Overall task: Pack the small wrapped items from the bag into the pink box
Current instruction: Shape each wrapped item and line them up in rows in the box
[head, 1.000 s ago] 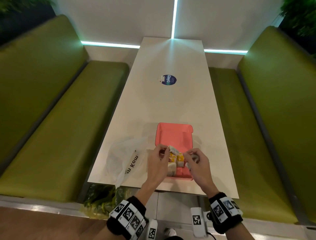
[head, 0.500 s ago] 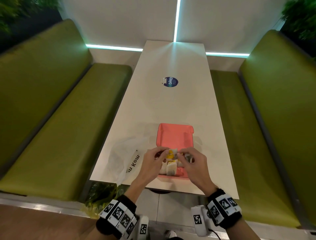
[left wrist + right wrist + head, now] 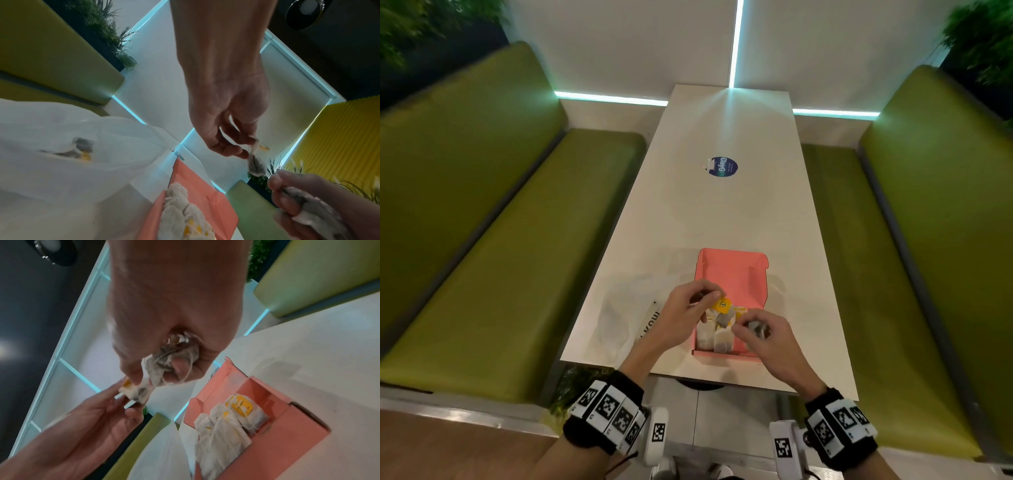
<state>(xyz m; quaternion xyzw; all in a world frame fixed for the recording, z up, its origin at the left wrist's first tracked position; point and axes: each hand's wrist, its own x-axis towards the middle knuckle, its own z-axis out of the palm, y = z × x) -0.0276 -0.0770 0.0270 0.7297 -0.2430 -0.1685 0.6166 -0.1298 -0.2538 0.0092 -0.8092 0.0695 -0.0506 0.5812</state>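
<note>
Loads of bare counter (image 3: 726, 219) past the pink box (image 3: 732, 274), only a flat blue sticker (image 3: 723, 167) out there. The box's near-left part is stuffed with wrapped items (image 3: 714, 337), its right strip open pink floor. Both hands hover over the near part, left hand (image 3: 685, 315) and right hand (image 3: 767, 342), blocking it from above. A crumpled plastic bag (image 3: 626, 315) lies just left of the box.

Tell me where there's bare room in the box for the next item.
The box floor is bare along its right wall, beside the packed items, and in its far half toward the lid. The near left is crowded. The left hand and right hand hold items over the middle.
</note>
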